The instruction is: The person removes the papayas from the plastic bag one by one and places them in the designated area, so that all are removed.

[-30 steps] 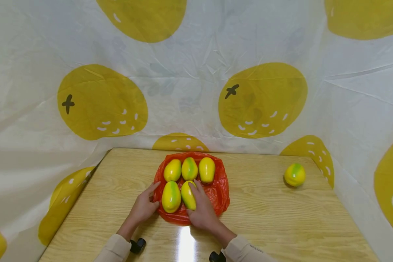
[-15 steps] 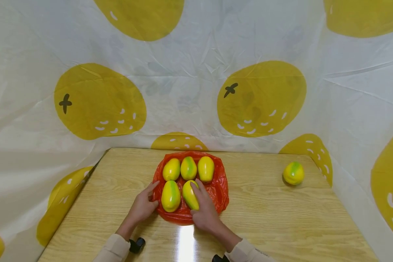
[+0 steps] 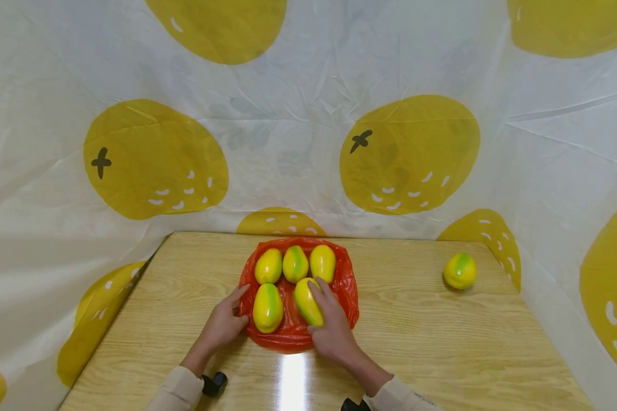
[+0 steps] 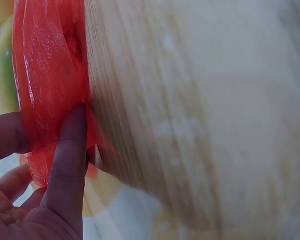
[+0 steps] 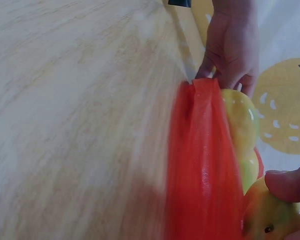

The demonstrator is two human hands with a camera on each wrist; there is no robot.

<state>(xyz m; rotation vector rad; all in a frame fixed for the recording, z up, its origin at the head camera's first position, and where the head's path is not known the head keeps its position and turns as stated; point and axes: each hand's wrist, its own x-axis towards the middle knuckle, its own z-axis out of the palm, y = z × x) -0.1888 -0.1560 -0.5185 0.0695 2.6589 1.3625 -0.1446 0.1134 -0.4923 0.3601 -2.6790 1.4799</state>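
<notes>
Fingers of my right hand grip one glossy yellow-green oval fruit inside the crinkled red plastic bag, a gap on its left; my left hand pinches the bag's left edge.

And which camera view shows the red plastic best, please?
The head view: nearly all the red plastic shows. The left wrist view catches only the section near the left hand; the right wrist view, one side.

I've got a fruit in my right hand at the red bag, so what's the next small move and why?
I'd probably ease the held fruit slightly right and settle it there: the red bag shows bare plastic on that side, your right hand grips the fruit, and your left hand pinches the opposite edge, which should steady things.
</notes>
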